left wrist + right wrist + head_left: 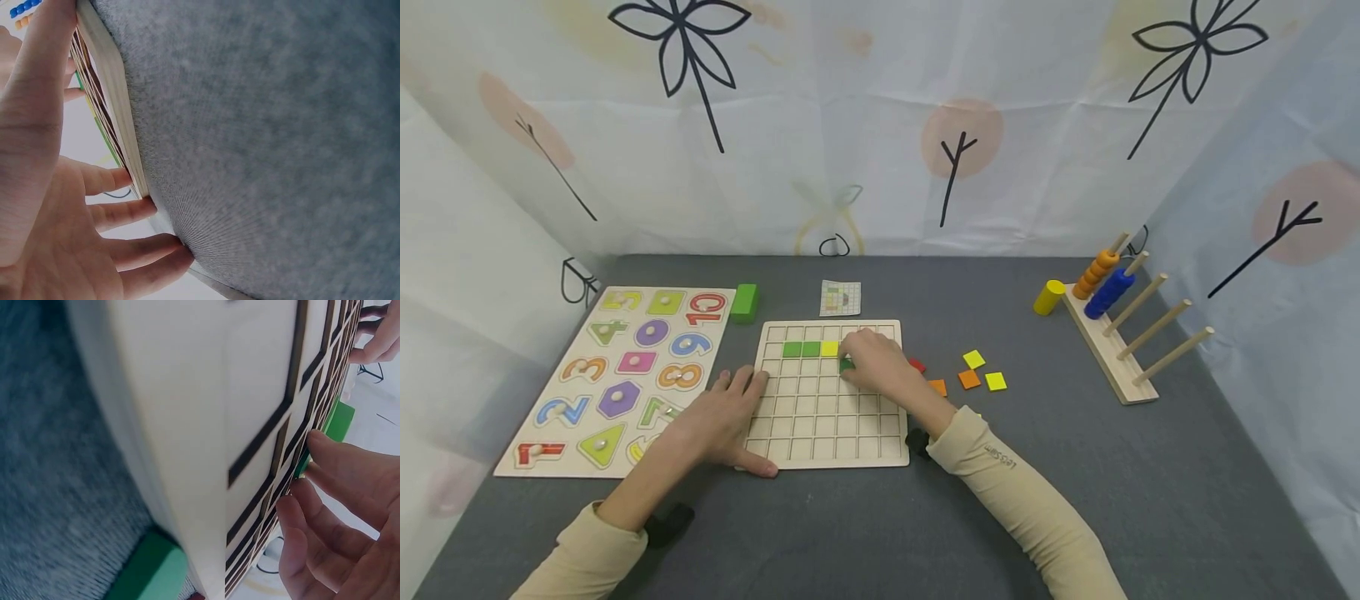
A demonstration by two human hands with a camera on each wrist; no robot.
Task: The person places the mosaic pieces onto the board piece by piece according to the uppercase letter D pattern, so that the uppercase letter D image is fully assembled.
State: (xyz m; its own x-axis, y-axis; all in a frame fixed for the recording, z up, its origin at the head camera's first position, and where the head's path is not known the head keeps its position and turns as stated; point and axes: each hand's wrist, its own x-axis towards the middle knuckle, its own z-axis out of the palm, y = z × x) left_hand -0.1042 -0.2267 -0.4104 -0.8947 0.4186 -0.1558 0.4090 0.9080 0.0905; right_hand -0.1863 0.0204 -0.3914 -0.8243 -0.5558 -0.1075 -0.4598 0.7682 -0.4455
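Table (820,533): grey, beneath gridded board (820,425)
Right hand (874,362): fingers pinch green tile (847,364), just right of yellow tile (830,348)
Left hand (715,425): fingers spread, at board's left edge

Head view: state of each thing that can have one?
Grid board, flat, partly filled.
Placed tiles, three visible, in one row.
Green tile, pinched at the board; seated or not, can't tell.
Right-hand grip, pinching that tile.
Left-hand grip, touching the board's left edge.
Loose tiles, scattered right of the board.
Number puzzle, visible pieces in place.
Peg stand, two pegs beaded, three bare.
Yellow cylinder, off the pegs.
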